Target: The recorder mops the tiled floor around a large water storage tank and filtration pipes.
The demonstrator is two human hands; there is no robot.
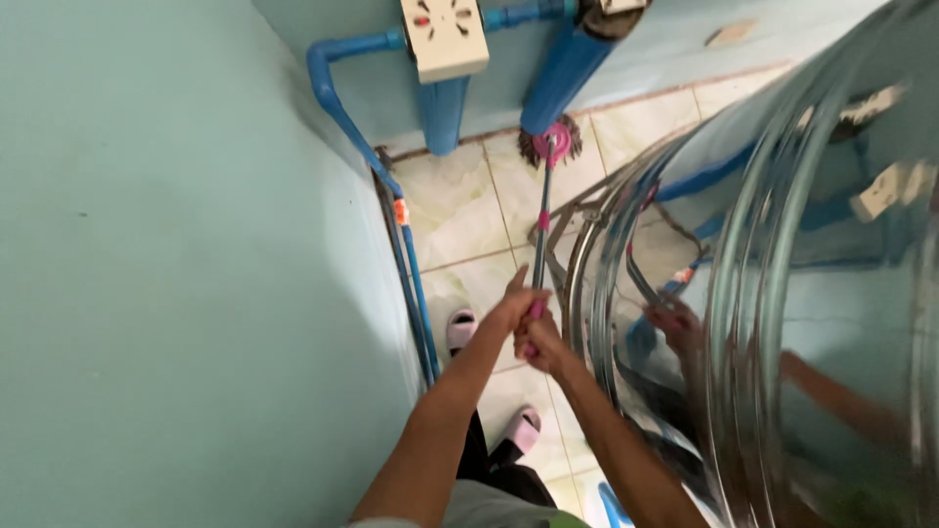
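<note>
A mop with a thin metal and pink handle [541, 230] reaches down to its pink head with dark strands [552, 143] on the pale tiled floor [460, 210], next to a thick blue pipe. My left hand [512, 308] wraps the upper part of the handle. My right hand [538, 342] grips the handle just below it. Both arms extend from the bottom of the view. My feet in pink slippers [462, 329] stand on the tiles below the hands.
A pale green wall [176, 274] fills the left side. Blue pipes [337, 103] run down along it and across the far wall, near a white box [445, 37]. A large shiny ribbed steel tank [782, 293] crowds the right side, reflecting my arms.
</note>
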